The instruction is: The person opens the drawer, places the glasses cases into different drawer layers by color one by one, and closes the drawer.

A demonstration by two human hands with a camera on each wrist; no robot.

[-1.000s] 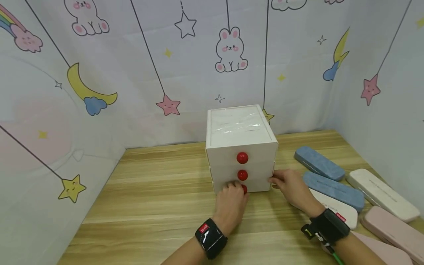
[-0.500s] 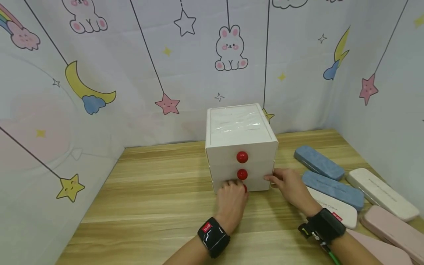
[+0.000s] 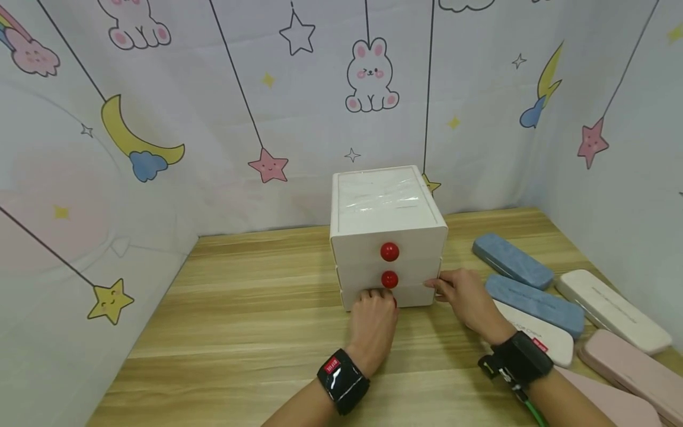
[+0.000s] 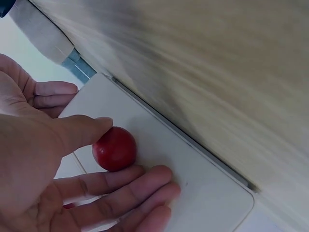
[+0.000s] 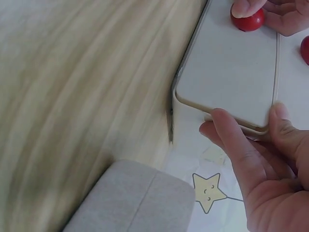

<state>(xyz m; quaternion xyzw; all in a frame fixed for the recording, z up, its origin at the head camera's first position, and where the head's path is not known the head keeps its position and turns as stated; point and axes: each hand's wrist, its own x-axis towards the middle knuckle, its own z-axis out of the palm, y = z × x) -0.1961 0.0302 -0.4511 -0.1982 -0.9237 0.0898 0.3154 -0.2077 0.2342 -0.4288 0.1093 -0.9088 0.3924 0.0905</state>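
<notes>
A small white drawer cabinet (image 3: 388, 198) with three stacked drawers stands on the wooden table. Each drawer front carries a round red knob. At the lowest drawer, my left hand (image 3: 372, 326) pinches the bottom knob (image 4: 115, 149) between thumb and index finger, the other fingers lying along the drawer front. My right hand (image 3: 469, 299) holds the cabinet's lower right edge. In the right wrist view its thumb (image 5: 285, 126) is at the front by the drawer seam, and its fingers (image 5: 236, 145) touch the side. All the drawers look closed.
Right of the cabinet lie several oblong cases: blue ones (image 3: 513, 261), white ones (image 3: 613, 309) and pink ones (image 3: 635, 373). One white case sits partly behind my right wrist. A printed cloth (image 3: 229, 201) walls the table (image 3: 240, 320) at the back and sides.
My right thumb has slid from the cabinet's side edge slightly onto its front. The left hand stays at the bottom knob. The head view has shifted a little.
</notes>
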